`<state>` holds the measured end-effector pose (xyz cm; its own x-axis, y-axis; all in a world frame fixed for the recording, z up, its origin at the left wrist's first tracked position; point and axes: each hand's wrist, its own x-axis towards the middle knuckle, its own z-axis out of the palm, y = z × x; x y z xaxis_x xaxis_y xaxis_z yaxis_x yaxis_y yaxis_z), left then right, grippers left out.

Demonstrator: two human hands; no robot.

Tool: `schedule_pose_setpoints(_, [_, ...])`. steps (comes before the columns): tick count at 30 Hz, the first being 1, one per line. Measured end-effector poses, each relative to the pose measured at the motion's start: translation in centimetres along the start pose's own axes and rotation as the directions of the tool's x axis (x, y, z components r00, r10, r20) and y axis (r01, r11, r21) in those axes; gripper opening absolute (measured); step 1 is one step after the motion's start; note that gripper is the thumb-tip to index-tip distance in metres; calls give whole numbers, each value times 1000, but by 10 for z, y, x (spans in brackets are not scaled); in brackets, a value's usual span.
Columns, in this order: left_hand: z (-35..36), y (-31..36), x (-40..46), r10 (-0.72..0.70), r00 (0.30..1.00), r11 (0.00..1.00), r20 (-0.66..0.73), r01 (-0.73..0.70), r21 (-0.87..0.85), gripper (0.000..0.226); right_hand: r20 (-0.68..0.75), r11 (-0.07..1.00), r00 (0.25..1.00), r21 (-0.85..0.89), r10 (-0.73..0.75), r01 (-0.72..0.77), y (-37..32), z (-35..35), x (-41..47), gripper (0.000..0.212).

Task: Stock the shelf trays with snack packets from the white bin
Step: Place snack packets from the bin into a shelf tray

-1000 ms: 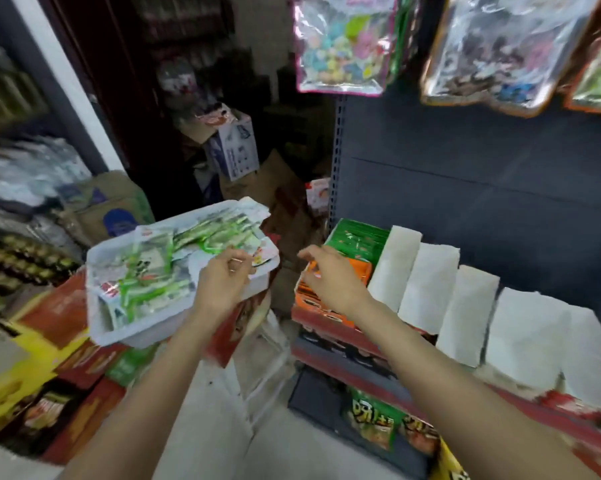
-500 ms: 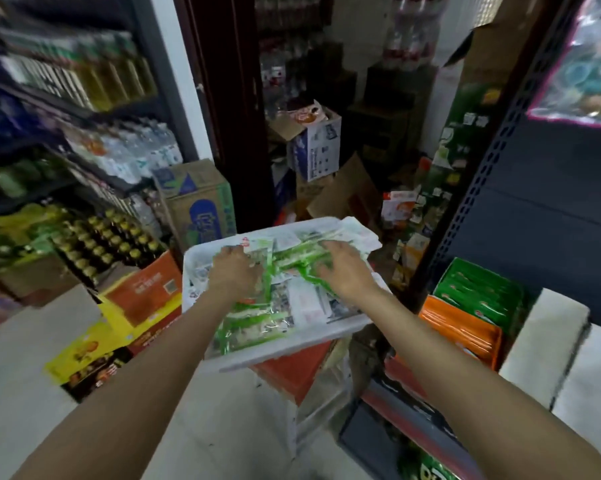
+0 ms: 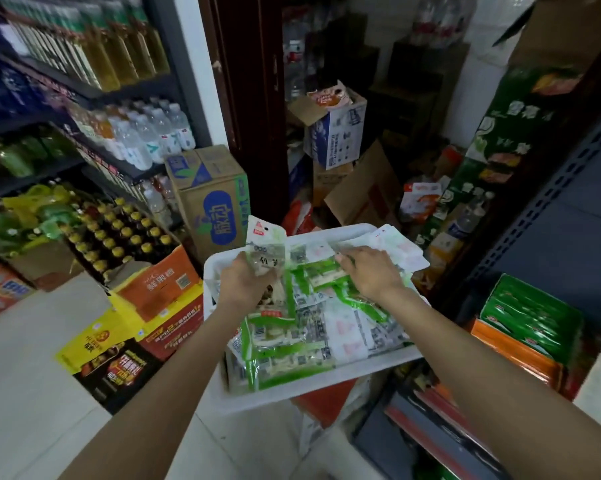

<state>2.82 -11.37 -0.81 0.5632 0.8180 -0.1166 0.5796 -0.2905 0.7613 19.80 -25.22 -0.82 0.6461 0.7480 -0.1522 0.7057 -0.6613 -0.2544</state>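
Note:
A white bin [image 3: 302,400] sits in the middle of the view, filled with several green and white snack packets [image 3: 292,344]. My left hand [image 3: 245,282] grips one packet [image 3: 266,242] and holds it upright above the bin's far left corner. My right hand [image 3: 370,273] reaches into the far right part of the bin, its fingers curled down on the packets there. At the right edge, shelf trays hold green packets [image 3: 529,315] and orange packets [image 3: 514,355].
Cardboard boxes [image 3: 210,195] and red and yellow cartons [image 3: 160,292] crowd the floor left of the bin. Bottle shelves [image 3: 94,57] fill the left side. A dark grey shelf upright [image 3: 548,188] rises at the right. More boxes [image 3: 337,133] are stacked behind.
My right hand left the shelf tray and came over into the bin. My left hand has lifted one packet upright out of the pile. The view swung left toward the bin.

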Motion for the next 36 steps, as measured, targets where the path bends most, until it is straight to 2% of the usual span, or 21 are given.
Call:
schedule_pose_setpoints(2, [-4,0,3,48,999,994,8,-47,-99,51,-37,993,999,119,6,-1,2,0,-2,47])
schedule_pose_setpoints(4, [-6,-1,7,55,996,988,68,-44,-150,59,-16,977,1000,215,-11,14,4,-2,-4,43])
schedule_pose_setpoints(6, [-6,-4,13,53,992,988,117,-35,-152,60,22,982,998,180,-59,54,5,-5,-7,29])
schedule_pose_setpoints(10, [-7,-3,18,83,977,985,199,-50,-165,51,16,983,991,129,-133,130,6,-11,-14,22])
schedule_pose_setpoints(12, [-8,1,20,114,967,978,229,-69,-195,35,8,983,984,-59,-176,176,2,-15,-16,26])
schedule_pose_setpoints(15, [-10,5,24,165,954,970,250,-112,-216,25,29,901,977,-380,-212,207,-5,-18,-17,45])
schedule_pose_setpoints(17, [-11,7,26,189,944,965,270,-128,-227,33,-6,892,983,-421,-185,165,-7,-17,-22,35])
schedule_pose_setpoints(20, [-11,9,26,213,927,962,308,-144,-232,43,-106,961,987,-261,-120,89,6,-10,-31,17])
schedule_pose_setpoints(22, [-10,15,23,230,911,957,343,-148,-248,36,-219,993,969,14,-113,119,15,-3,-41,22])
schedule_pose_setpoints(24, [-12,27,13,258,879,953,401,-163,-255,25,-351,952,934,257,-71,168,12,-3,-56,24])
schedule_pose_setpoints(25, [-12,34,8,273,855,952,441,-174,-252,28,-401,925,915,333,-38,185,8,-4,-62,24])
schedule_pose_setpoints(27, [-13,43,-2,281,800,955,530,-177,-238,51,-476,864,878,459,43,206,-2,-8,-72,22])
schedule_pose_setpoints(29, [-12,47,-8,249,767,964,591,-139,-226,64,-524,818,844,532,115,219,-12,-13,-79,21])
schedule_pose_setpoints(32, [-13,49,-15,263,747,961,611,-149,-231,48,-564,803,797,567,215,184,-23,-15,-91,23])
schedule_pose_setpoints(34, [-13,51,-21,277,765,947,581,-116,-300,42,-605,825,739,551,296,121,-30,-15,-102,27])
schedule_pose_setpoints(35, [-13,54,-24,275,788,938,551,-94,-334,42,-593,802,713,593,373,74,-32,-14,-108,36])
schedule_pose_setpoints(36, [-13,55,-27,275,807,928,523,-80,-364,43,-513,718,713,696,478,19,-34,-14,-114,45])
